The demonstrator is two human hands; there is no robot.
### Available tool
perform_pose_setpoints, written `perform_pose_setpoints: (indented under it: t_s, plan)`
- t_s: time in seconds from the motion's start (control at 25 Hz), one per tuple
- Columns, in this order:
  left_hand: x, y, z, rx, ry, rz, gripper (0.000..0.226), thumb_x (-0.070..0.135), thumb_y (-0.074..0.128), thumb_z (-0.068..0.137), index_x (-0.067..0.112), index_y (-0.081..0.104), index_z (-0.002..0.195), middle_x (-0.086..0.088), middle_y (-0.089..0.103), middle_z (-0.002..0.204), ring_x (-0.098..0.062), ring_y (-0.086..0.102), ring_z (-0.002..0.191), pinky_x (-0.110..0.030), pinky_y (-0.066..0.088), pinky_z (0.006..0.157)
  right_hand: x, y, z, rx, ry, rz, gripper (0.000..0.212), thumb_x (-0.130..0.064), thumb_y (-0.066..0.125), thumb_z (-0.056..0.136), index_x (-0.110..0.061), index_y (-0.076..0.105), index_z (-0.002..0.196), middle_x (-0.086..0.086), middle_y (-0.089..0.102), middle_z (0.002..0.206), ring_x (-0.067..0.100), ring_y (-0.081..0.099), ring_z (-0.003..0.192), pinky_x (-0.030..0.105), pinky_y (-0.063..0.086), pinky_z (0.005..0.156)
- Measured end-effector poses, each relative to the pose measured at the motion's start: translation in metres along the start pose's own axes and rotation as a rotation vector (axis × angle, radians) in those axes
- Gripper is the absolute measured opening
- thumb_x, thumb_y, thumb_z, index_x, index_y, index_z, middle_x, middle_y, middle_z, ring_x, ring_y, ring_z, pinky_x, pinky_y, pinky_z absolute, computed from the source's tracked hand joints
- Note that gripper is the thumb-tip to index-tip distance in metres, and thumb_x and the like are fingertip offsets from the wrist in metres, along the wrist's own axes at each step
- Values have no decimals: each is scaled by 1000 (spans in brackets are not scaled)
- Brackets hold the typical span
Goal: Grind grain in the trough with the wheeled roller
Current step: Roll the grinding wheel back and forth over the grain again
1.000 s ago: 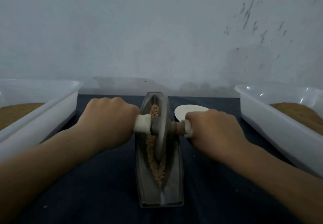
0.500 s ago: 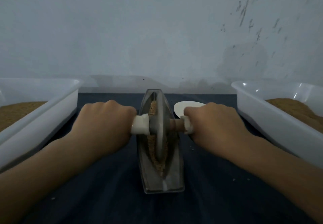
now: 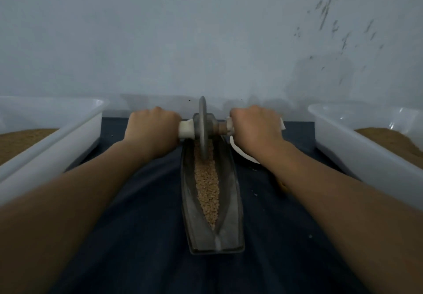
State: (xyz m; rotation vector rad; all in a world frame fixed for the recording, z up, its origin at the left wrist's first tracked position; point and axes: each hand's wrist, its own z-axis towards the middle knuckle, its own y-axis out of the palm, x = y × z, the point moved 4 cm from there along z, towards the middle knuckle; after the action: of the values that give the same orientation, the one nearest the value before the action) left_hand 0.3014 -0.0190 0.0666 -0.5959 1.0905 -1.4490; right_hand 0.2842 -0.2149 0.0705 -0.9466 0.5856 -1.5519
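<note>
A narrow boat-shaped metal trough (image 3: 231, 204) lies lengthwise on the dark cloth, with a strip of tan grain (image 3: 207, 186) along its groove. The wheeled roller (image 3: 203, 128), a thin metal disc on an axle with white handle ends, stands upright at the trough's far end. My left hand (image 3: 152, 131) grips the left handle and my right hand (image 3: 254, 128) grips the right handle, arms stretched forward. The trough's far tip is hidden behind the disc and my hands.
A white plastic tub (image 3: 52, 138) with brown meal stands on the left, another white tub (image 3: 366, 142) with brown meal on the right. A small white dish (image 3: 240, 152) lies right of the trough, partly under my right wrist. A grey wall rises just behind.
Both hands have pushed the roller away from me, from the trough's middle to its far end. The grain behind the disc now lies uncovered.
</note>
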Motion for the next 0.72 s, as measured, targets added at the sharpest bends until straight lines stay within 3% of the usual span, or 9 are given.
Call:
perform_pose_setpoints:
  t_s: [0.08, 0.16, 0.24, 0.32, 0.4, 0.44, 0.52, 0.64, 0.72]
  plan:
    - [-1, -3, -30, 13, 29, 5, 11, 40, 60, 86, 30, 57, 87, 6, 49, 72, -17, 48, 61, -32, 36, 58, 3, -15, -27, 3, -61, -7, 15, -25, 67, 87, -24, 52, 85, -3, 54, 72, 21, 44, 59, 28, 24, 50]
    - [-1, -17, -64, 128, 146, 58, 27, 46, 68, 73, 34, 44, 71, 12, 27, 58, -9, 21, 46, -26, 25, 48, 10, -30, -62, 75, -130, -1, 30, -31, 75, 71, -27, 46, 75, -12, 32, 57, 11, 26, 45, 23, 13, 44]
    - [-2, -40, -80, 288, 277, 82, 38, 46, 77, 49, 35, 43, 61, 12, 11, 55, -8, 3, 46, -17, 10, 46, 17, -46, -89, 112, -172, 47, 42, -36, 75, 51, -30, 36, 66, -14, 11, 54, 1, 6, 45, 17, 2, 46]
    - [-2, -45, -74, 313, 331, 67, 35, 43, 78, 42, 34, 48, 59, 10, 10, 56, -9, 1, 47, -14, 5, 50, 23, -38, -99, 103, -193, 118, 48, -40, 70, 48, -33, 26, 67, -16, 6, 55, -1, 3, 46, 14, 0, 49]
    - [4, -26, -57, 180, 264, 166, 29, 43, 76, 58, 32, 51, 68, 10, 18, 55, -11, 15, 42, -19, 7, 46, 23, -27, -78, 116, -146, 103, 48, -38, 73, 50, -31, 29, 65, -14, 9, 52, 1, 5, 44, 15, 2, 48]
    - [5, -13, -41, 140, 218, 201, 23, 44, 71, 70, 31, 53, 76, 9, 29, 58, -14, 33, 44, -23, 16, 45, 19, -17, -62, 121, -109, 66, 43, -36, 76, 57, -30, 34, 66, -12, 18, 50, 8, 12, 40, 17, 6, 47]
    - [2, -3, -6, 137, 113, 175, 17, 44, 63, 82, 30, 61, 92, 3, 54, 74, -24, 61, 67, -29, 32, 53, 12, 6, -27, 118, -2, 42, 19, -33, 67, 83, -27, 50, 76, -4, 51, 61, 21, 38, 48, 24, 18, 47]
    - [7, -10, 19, 67, 88, 171, 17, 37, 61, 83, 28, 67, 97, -2, 61, 87, -27, 64, 80, -33, 39, 61, 13, 27, -8, 9, 115, 147, 9, -30, 55, 96, -22, 58, 92, 1, 64, 83, 27, 61, 72, 30, 33, 56]
    - [11, -21, 6, 19, 108, 154, 16, 35, 58, 84, 28, 66, 95, 0, 56, 82, -25, 62, 77, -33, 40, 61, 15, 17, -32, 49, 55, 127, 18, -38, 61, 94, -23, 53, 88, -4, 56, 74, 24, 55, 64, 29, 31, 52]
